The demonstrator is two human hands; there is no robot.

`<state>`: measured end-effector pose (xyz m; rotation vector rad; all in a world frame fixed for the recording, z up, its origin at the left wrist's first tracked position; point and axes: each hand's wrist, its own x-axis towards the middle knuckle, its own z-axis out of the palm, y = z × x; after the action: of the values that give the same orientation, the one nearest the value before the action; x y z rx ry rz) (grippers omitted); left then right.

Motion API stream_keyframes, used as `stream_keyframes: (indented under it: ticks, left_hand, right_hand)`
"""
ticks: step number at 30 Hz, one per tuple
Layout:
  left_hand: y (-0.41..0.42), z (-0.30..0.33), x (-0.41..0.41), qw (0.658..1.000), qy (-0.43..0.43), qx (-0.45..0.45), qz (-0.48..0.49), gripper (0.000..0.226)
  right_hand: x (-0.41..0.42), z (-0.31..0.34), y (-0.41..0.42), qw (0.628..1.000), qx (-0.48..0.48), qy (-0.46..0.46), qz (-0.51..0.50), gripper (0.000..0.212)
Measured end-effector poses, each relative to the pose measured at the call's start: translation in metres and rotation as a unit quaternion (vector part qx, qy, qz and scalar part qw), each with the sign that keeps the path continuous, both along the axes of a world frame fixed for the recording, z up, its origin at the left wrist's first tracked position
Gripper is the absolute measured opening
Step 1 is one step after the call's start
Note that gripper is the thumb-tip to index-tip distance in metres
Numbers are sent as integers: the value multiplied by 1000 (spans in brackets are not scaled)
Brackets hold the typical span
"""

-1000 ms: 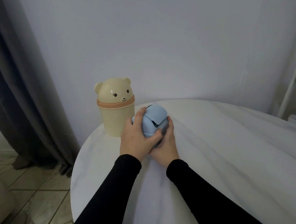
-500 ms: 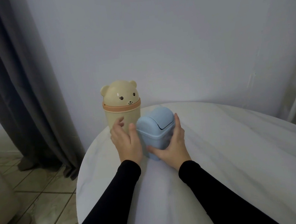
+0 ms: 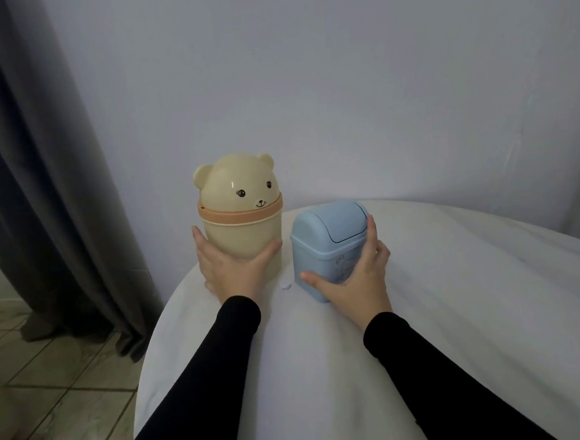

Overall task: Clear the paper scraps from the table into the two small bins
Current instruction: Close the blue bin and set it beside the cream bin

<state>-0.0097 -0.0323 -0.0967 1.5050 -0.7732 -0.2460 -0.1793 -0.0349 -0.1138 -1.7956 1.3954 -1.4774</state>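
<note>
while left hand (image 3: pixel 232 270) cups bear bin (image 3: pixel 243 216), right hand (image 3: pixel 352 277) grips blue bin (image 3: pixel 331 244).

— Where are the hands?
— Left hand (image 3: pixel 232 270) cupped, thumb and fingers spread around something. Right hand (image 3: pixel 354 279) the same, thumb low, fingers up the far side.
— Arms?
— Both reach forward in black sleeves (image 3: pixel 207 380), well apart.

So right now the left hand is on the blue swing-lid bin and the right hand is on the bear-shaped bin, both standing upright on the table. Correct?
Not quite: the hands are swapped. In the head view the left hand grips the bear-shaped bin and the right hand grips the blue swing-lid bin. Both bins do stand upright on the table.
</note>
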Motion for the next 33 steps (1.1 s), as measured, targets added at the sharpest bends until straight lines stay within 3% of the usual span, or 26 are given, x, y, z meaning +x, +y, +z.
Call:
stream_keyframes:
  ticks: [10,12,16,19,23,26,33]
  left_hand:
    - [4,-4,-7,1000,5,4,14,127]
    - [13,-4,-14,998,-14,-12,57,111]
    - [31,-7,-29,987,-116,-72,84,48]
    - [37,-14,-34,981,-192,37,-3,20]
    - [35,-18,-35,945,-276,167,-46,29]
    - [34,-13,-36,932,-278,223,-62,32]
    - [25,-9,-29,888,-383,244,-74,27]
  right_hand:
    - [0,-2,-3,999,-7,36,-8,130]
    - [1,-3,-3,999,-9,38,-13,130]
    - [1,-4,0,999,-12,40,-27,129]
    - [1,-4,4,998,-20,36,-42,128]
    - [0,-4,8,997,-27,38,-63,119]
    - [-1,-3,10,996,-27,49,-69,111]
    - [-9,-1,11,993,-8,97,-73,117]
